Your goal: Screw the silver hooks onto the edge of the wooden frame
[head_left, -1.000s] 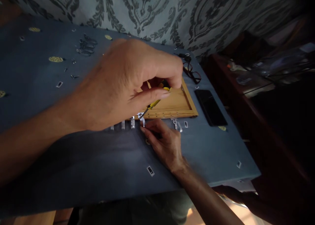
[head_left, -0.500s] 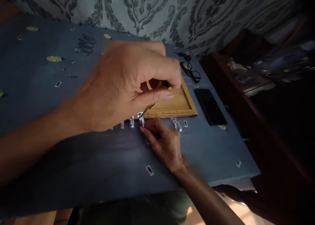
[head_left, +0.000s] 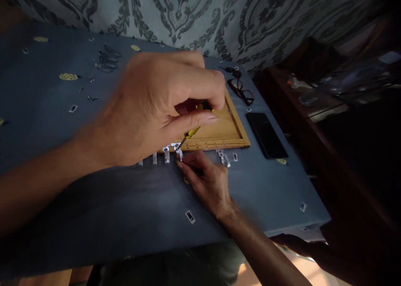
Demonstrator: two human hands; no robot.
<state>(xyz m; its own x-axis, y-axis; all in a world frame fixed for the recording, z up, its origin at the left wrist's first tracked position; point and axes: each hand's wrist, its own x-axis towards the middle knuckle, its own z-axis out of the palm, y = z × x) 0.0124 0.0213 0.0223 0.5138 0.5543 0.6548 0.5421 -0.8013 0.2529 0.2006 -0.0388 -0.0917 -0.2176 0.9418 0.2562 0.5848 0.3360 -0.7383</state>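
Observation:
My left hand [head_left: 163, 98], closed around a yellow-and-black screwdriver [head_left: 191, 133], hangs over a wooden frame [head_left: 219, 144]. The screwdriver's tip meets a small silver metal hook [head_left: 178, 148] at the frame's near edge. My right hand [head_left: 208, 179] pinches the lower end of that hook between thumb and finger. Left of it, a similar metal hook [head_left: 166, 155] sits along the same edge, with more partly behind my left wrist. To the right, another loose-looking metal hook [head_left: 223, 157] lies by the frame. My left hand covers much of the frame and the screwdriver's handle.
A black phone [head_left: 266, 135] lies right of the frame, with eyeglasses [head_left: 240, 92] and keys [head_left: 232, 71] behind it. At the back left are a pile of metal hooks [head_left: 107, 58] and a few screws [head_left: 92, 98]. A patterned wall stands behind the blue-covered table [head_left: 125, 219].
The view has shifted slightly. The screwdriver's yellow handle has turned a little within my left hand's fingers. My right hand keeps its pinch on the metal hook.

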